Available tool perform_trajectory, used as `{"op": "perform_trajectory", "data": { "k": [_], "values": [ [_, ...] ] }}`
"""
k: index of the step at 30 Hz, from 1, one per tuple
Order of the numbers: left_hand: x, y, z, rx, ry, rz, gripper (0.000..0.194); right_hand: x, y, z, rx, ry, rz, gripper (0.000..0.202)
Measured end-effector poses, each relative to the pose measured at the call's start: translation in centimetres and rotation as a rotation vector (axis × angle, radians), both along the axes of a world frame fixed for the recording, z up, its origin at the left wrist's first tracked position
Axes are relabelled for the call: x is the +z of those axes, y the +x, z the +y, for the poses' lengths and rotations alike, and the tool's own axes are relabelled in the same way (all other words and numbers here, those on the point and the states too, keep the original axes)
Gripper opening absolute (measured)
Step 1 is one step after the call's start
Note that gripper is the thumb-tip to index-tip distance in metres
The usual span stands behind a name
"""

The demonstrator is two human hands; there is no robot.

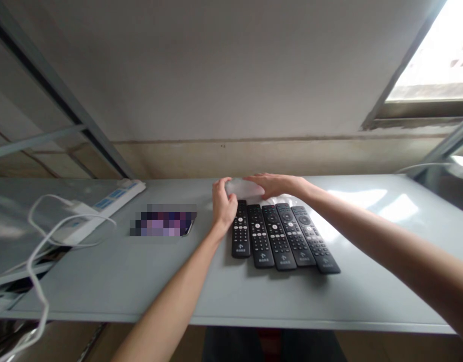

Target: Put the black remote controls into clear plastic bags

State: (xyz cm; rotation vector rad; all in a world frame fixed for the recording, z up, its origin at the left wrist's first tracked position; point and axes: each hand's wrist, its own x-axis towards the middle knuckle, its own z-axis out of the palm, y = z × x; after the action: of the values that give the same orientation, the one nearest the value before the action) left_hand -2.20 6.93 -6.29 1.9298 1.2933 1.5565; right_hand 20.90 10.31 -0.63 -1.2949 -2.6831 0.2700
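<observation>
Several black remote controls (274, 239) lie side by side on the grey table, buttons up, fanned slightly to the right. Just behind their far ends, both hands meet at a whitish, translucent piece (244, 188) that looks like thin plastic; its exact kind is unclear. My left hand (222, 207) is closed on its left end, thumb in front, close to the top of the leftmost remote. My right hand (274, 185) reaches over from the right and grips its right end, fingers stretched along the back edge. Clear plastic (286, 199) shows beneath the right wrist.
Left of the remotes lies a phone (163, 223) with a blurred screen. Farther left are a white power strip (103, 208) and a loose white cable (35, 271). A wall (223, 158) borders the table's back; metal frame posts (91, 133) stand at the sides.
</observation>
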Motion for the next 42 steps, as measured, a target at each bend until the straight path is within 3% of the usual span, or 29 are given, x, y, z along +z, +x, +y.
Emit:
{"op": "perform_trajectory", "data": {
  "k": [8,15,21,26,33,42],
  "values": [
    [0.2,0.1,-0.2,0.01,-0.016,0.015,0.046,0.4,0.3,-0.8,-0.023,-0.092,0.1,0.095],
    [0.1,0.1,0.2,0.052,-0.061,-0.049,0.039,1.5,0.4,-1.3,-0.127,-0.023,0.124,0.085],
    [0.0,0.2,0.3,0.069,-0.082,-0.041,0.04,0.3,-0.3,-2.0,-0.284,-0.057,-0.091,0.112],
    [-0.2,0.2,0.5,0.067,-0.079,-0.061,0.04,-0.6,-0.8,-1.1,-0.222,-0.055,-0.112,0.105],
    [-0.3,0.1,0.6,0.055,-0.091,-0.063,0.042,-0.1,-1.4,-0.9,-0.067,0.012,-0.052,0.094],
    [-0.1,0.2,0.3,-0.027,-0.182,-0.064,0.039,-0.2,1.1,-1.3,-0.111,0.009,-0.045,0.085]
  ]
}}
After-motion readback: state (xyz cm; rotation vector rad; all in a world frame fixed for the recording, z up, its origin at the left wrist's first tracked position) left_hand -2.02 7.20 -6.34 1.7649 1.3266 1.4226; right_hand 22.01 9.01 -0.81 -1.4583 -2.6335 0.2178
